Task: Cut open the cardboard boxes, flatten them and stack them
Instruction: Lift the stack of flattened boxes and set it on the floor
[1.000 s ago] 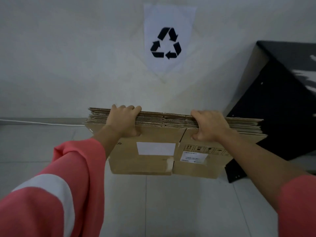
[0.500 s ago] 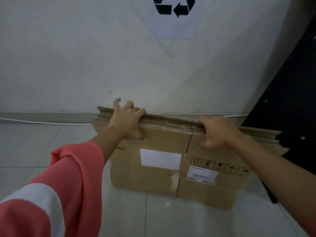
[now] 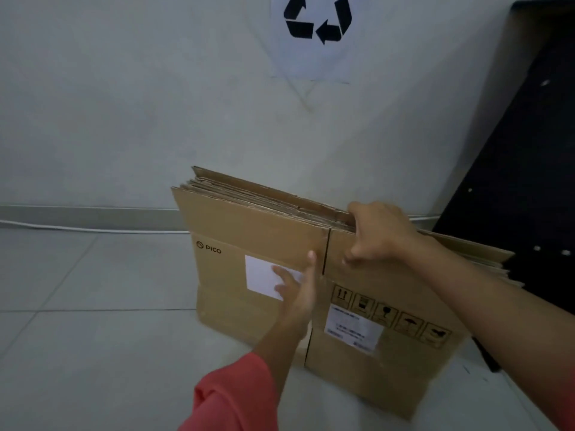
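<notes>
R hand (image 3: 379,234) grips box stack (image 3: 255,231); L hand (image 3: 298,293) flat.

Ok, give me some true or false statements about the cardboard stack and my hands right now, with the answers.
1. The stack of flattened brown cardboard boxes stands on edge on the grey tiled floor. True.
2. Both hands grip its top edge. False: only the right hand grips it; the left hand is open, in front of the white rectangular label.
3. A black recycling symbol is on the wall above. True.
4. The front panel is blank. False: it bears a PICO logo.
</notes>
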